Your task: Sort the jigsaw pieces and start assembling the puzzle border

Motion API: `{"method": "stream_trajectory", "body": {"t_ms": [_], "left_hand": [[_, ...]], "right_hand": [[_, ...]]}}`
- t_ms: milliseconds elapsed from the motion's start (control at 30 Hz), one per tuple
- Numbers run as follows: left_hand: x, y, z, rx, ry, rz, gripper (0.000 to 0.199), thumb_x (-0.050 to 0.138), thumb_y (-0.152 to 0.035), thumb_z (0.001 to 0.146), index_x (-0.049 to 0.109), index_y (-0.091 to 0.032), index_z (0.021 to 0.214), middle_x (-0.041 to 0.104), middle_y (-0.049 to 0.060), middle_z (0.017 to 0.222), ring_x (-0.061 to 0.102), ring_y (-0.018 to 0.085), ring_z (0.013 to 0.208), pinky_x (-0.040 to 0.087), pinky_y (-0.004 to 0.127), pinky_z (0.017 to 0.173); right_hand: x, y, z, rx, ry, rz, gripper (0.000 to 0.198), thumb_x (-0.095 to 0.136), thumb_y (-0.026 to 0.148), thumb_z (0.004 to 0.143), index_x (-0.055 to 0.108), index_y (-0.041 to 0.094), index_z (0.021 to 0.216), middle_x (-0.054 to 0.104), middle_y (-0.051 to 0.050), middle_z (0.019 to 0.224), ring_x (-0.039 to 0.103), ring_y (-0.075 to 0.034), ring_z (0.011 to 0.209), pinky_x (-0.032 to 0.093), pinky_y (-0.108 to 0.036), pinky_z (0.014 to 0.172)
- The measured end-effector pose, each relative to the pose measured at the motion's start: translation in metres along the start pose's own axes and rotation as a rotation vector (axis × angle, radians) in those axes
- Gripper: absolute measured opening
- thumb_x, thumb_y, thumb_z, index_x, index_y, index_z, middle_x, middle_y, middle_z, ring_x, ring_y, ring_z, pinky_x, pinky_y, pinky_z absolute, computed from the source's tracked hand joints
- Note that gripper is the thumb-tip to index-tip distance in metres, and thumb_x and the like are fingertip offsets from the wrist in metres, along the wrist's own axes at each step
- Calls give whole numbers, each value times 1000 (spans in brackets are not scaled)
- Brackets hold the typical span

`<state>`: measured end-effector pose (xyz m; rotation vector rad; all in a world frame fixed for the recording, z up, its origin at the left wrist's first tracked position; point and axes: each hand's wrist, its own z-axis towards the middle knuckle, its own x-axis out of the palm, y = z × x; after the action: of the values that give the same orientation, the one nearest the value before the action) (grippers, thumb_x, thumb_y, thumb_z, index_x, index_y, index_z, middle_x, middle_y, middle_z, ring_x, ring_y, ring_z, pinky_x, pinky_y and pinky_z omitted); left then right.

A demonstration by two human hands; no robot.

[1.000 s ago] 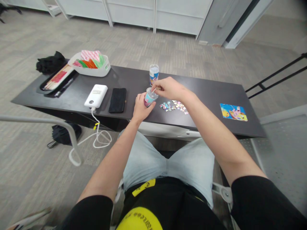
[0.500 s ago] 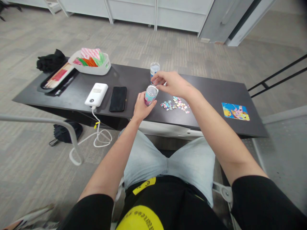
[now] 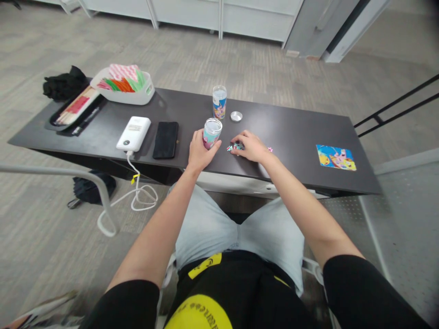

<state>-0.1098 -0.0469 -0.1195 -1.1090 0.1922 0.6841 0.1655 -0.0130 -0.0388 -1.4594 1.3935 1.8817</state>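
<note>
My left hand [image 3: 200, 151] is wrapped round a small clear jar [image 3: 212, 132] with a teal and pink label. The jar stands upright, tilted slightly, with its top uncovered. To its right, my right hand [image 3: 251, 146] is low over the table, thumb and fingers curled round a cluster of small jigsaw puzzle pieces [image 3: 237, 146]. The palm hides most of the pile. Behind the held jar is a second clear jar [image 3: 219, 103] with a blue and yellow label. A round silver lid [image 3: 236, 116] lies beside it.
On the dark table [image 3: 291, 132] lie a colourful picture card [image 3: 336, 158] at right, and a black phone [image 3: 165, 140] and a white power bank [image 3: 134, 133] with cable at left. Farther left are a white basket [image 3: 146, 95] of coloured strips, a black tray [image 3: 55, 123] and a black cloth bundle [image 3: 65, 83].
My right hand has dropped from above the jar's mouth to the puzzle pieces on the table and closed round some. The silver lid now shows. My left hand keeps hold of the jar.
</note>
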Motion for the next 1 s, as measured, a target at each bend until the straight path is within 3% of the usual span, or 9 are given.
{"method": "stream_trajectory", "body": {"t_ms": [167,233,367,500,667,767,833,933,1000], "left_hand": [[-1,-1,1,-15,17,-4,49,101,-48,98,67,-28,127,76,15,137,80,42,133,67,63,125],[-1,-1,1,-12,11,1,49,101,-46,97,68,-27,127,76,14,136,79,41,133,67,62,125],[-2,0,2,-2,8,8,49,101,-47,97,69,-27,127,76,14,136,79,41,133,67,60,123],[-2,1,2,-7,16,6,51,101,-50,96,67,-28,126,75,15,135,79,42,131,67,63,124],[-1,-1,3,-19,10,-4,51,101,-49,95,66,-28,125,76,14,132,80,42,129,66,65,128],[-3,-8,2,-53,18,31,51,101,-47,95,67,-28,128,78,15,133,81,43,132,65,64,128],[-6,-15,1,-95,44,103,49,99,-44,99,67,-27,132,81,17,139,81,45,139,64,63,130],[-9,-24,1,-199,76,199,55,96,-42,102,66,-24,145,85,20,148,82,47,148,58,65,138],[-10,-27,3,-244,68,216,70,97,-40,99,63,-23,159,83,21,155,80,47,154,54,65,143]], "right_hand": [[-14,-8,13,18,51,79,17,95,15,102,91,24,116,88,-9,120,81,-27,103,66,-40,106],[-20,-10,16,31,67,110,15,96,14,100,87,24,105,87,-5,104,79,-25,94,64,-37,96],[-28,-11,21,45,82,177,25,100,13,93,78,25,88,85,-2,94,76,-22,86,61,-35,90],[-32,-11,24,60,107,257,29,100,10,86,76,26,89,83,2,88,76,-20,83,62,-33,88],[-41,-21,16,81,121,334,27,103,19,90,79,25,99,88,1,96,78,-19,82,65,-33,86],[-46,-33,9,52,105,289,31,109,21,85,82,26,99,90,-3,100,84,-26,92,70,-41,97],[-47,-43,0,-3,19,214,30,109,24,85,86,26,104,93,-9,115,88,-34,109,73,-51,111],[-40,-61,-25,-11,-196,128,39,101,39,98,90,22,131,89,-22,145,86,-47,137,68,-69,131],[-29,-71,-50,91,-292,65,66,98,56,101,85,19,154,84,-28,160,79,-55,155,60,-82,140]]}}
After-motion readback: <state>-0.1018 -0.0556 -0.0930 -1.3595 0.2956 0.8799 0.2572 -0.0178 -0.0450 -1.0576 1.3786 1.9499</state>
